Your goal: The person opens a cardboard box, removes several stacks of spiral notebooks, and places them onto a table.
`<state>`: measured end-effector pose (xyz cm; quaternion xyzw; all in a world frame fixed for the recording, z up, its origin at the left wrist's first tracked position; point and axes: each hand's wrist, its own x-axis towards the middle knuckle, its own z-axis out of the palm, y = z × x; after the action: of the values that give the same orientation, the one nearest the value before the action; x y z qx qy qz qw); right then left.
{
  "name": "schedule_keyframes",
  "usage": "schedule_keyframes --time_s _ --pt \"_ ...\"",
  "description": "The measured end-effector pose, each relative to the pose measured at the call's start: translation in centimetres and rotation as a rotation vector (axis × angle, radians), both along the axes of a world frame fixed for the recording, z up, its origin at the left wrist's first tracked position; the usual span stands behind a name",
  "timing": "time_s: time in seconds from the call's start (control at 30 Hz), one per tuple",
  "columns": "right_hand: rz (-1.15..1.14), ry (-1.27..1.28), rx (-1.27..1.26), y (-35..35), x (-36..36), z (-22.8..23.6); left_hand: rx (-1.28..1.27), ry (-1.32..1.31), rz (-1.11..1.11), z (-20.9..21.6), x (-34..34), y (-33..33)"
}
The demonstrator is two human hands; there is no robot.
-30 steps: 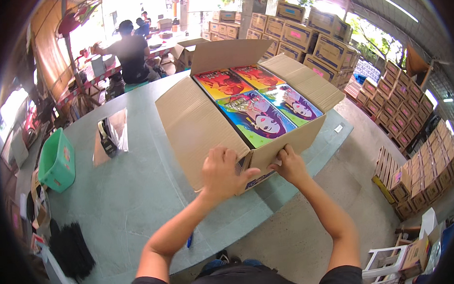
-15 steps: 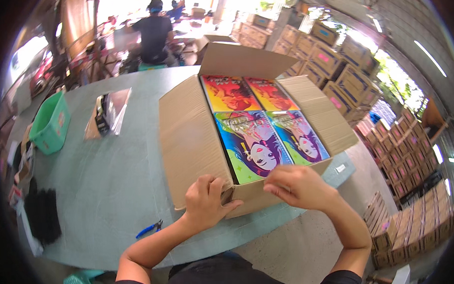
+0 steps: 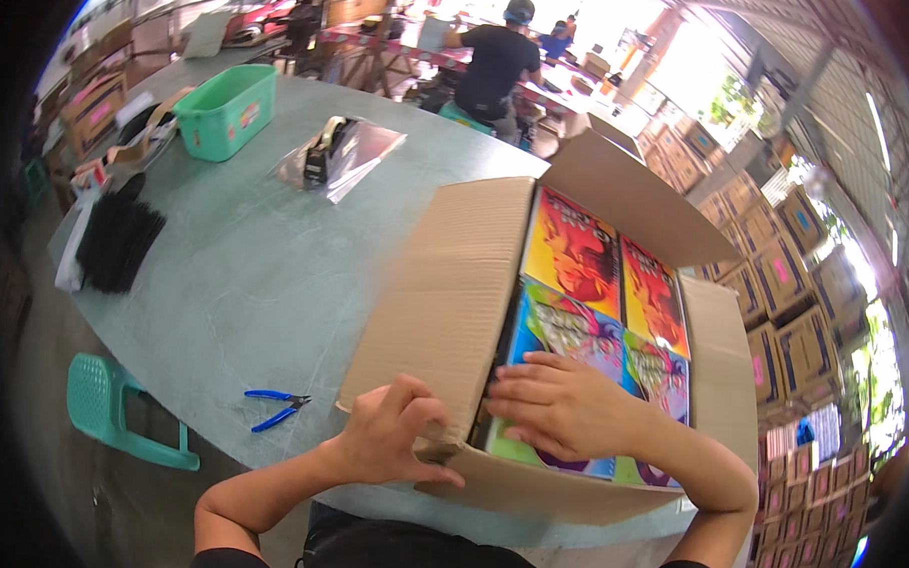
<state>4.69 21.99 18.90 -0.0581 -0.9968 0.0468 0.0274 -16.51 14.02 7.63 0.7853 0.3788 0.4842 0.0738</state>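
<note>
An open cardboard box (image 3: 572,495) sits at the table's front right, packed with notebooks in bright printed covers. Two stacks at its far side show a red and yellow notebook (image 3: 572,255) on top. The nearer stacks carry a blue, green and purple notebook (image 3: 576,330). My right hand (image 3: 559,406) lies flat across the near left notebook, fingers stretched toward the box's left wall, hiding part of the cover. At the near left corner, my left hand (image 3: 395,436) is curled round the cardboard, thumb against the front side.
Blue-handled nippers (image 3: 279,408) lie left of the box. Farther back are a plastic bag with a tape dispenser (image 3: 328,153), a green bin (image 3: 228,112) and black bristles (image 3: 120,236). A green stool (image 3: 108,406) stands at left. A person (image 3: 497,67) sits beyond; stacked cartons (image 3: 789,272) fill the right.
My view has turned left, so things appear farther right. My right hand has moved from the box's front edge onto the near left notebook and flattened. My left hand stays at the corner.
</note>
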Motion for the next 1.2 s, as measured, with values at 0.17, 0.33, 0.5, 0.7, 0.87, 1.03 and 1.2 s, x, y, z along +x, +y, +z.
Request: schedule_keyframes --time_s 0.17,0.33,0.5,0.7,0.87,1.03,1.2 --pt "0.041 -0.086 -0.043 0.3 -1.0 0.2 -0.292 -0.130 -0.126 1.5 -1.4 -0.3" --pt "0.045 -0.379 -0.122 1.9 -3.6 -1.5 -0.809 -0.674 -0.334 2.8 -4.4 0.7" --pt "0.040 -0.342 -0.070 2.5 -3.8 -1.8 -0.809 -0.695 -0.281 4.9 -6.4 0.5" --pt "0.011 -0.286 -0.140 2.8 -2.1 1.4 -0.724 -0.419 -0.078 7.2 -8.4 -0.6" --pt "-0.014 -0.269 -0.165 2.6 -1.0 3.7 -0.740 -0.338 -0.182 10.4 -6.7 0.2" --pt "-0.011 -0.290 -0.181 2.6 -1.3 4.2 -1.155 -0.690 -0.536 9.3 -0.7 2.2" --pt "-0.040 -0.393 -0.151 2.5 -1.2 5.1 -1.257 -0.688 -0.479 8.2 3.7 4.2"
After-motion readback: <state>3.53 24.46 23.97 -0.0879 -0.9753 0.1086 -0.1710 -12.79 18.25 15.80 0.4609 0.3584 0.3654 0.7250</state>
